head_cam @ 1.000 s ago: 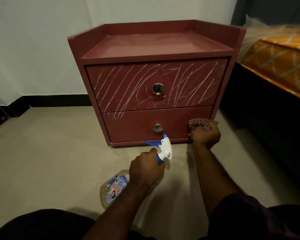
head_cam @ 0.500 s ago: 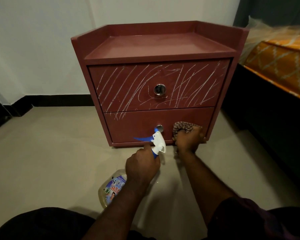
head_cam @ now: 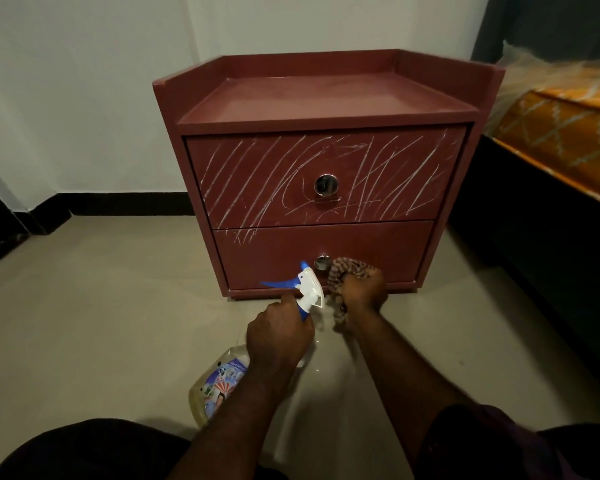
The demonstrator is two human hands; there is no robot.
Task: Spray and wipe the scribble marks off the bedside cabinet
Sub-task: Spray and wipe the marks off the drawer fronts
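A reddish-brown wooden bedside cabinet (head_cam: 326,98) with two drawers stands on the beige tiled floor (head_cam: 101,306) at 12 o'clock from the person, its back to a white wall. White scribble marks (head_cam: 257,181) run slantwise over nearly the whole upper drawer front, on both sides of its round metal knob (head_cam: 326,185). A few short strokes cross onto the lower drawer front (head_cam: 395,251) at its 10 o'clock corner; the rest of that front looks unmarked.

The right hand (head_cam: 362,292) is low against the lower drawer, its fingers (head_cam: 355,284) curled tightly round a bunched brown patterned cloth (head_cam: 343,271). The cloth bulges out above the knuckles toward 11 o'clock, just beside the lower round metal knob (head_cam: 323,262), and a tail of it hangs down at 7 o'clock of the hand. The hand is slightly blurred, so the cloth seems to press on the drawer front, though contact cannot be made out for sure.

The left hand (head_cam: 279,336) lies at 8 o'clock of the right one, near it but apart. Its fingers (head_cam: 288,304) are wrapped round the neck of a clear plastic spray bottle (head_cam: 219,379) with yellowish liquid and a colourful label. The bottle is tilted, its body toward 7 o'clock and its white-and-blue head toward 1 o'clock, just beside the cloth. The blue trigger sticks out toward 9 o'clock, free of the fingers.

At 2 o'clock lies an orange patterned bed (head_cam: 561,133) on a dark frame.
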